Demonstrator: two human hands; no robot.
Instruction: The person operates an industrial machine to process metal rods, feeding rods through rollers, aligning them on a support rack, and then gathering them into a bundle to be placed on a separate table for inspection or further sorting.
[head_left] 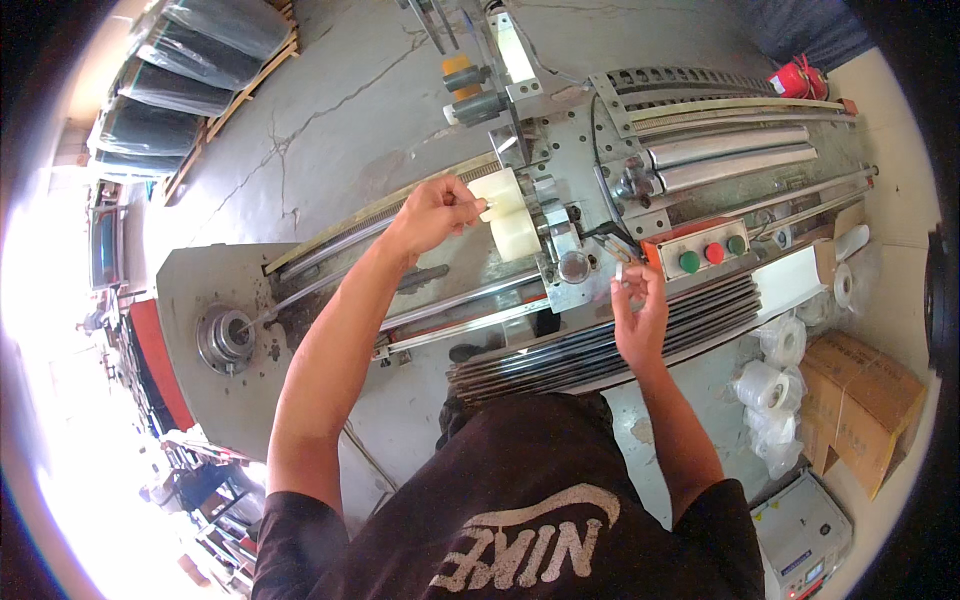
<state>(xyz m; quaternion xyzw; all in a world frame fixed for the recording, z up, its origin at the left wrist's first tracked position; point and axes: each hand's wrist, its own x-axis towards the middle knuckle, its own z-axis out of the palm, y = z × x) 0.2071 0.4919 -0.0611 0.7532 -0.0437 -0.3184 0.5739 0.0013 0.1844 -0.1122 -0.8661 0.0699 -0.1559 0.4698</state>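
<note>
My left hand [438,214] reaches over the machine with its fingers pinched together. Its fingertips are at the left side of two cream-coloured rollers [514,235], which sit side by side. Whatever lies in that pinch is too small to name. Further right, my right hand [640,312] is raised with thumb and fingers closed on a small white piece [618,273]. It hovers just below a control box [700,247] with green and red push buttons. Between my hands stands the machine's metal carriage [572,265], with a round knob on its near side.
A bundle of dark rods [600,345] lies along the machine's near side. At the left end is a round chuck [228,335]. Clear plastic rolls [768,388] and a cardboard box [858,405] stand at right. A fire extinguisher [798,80] is at the far right.
</note>
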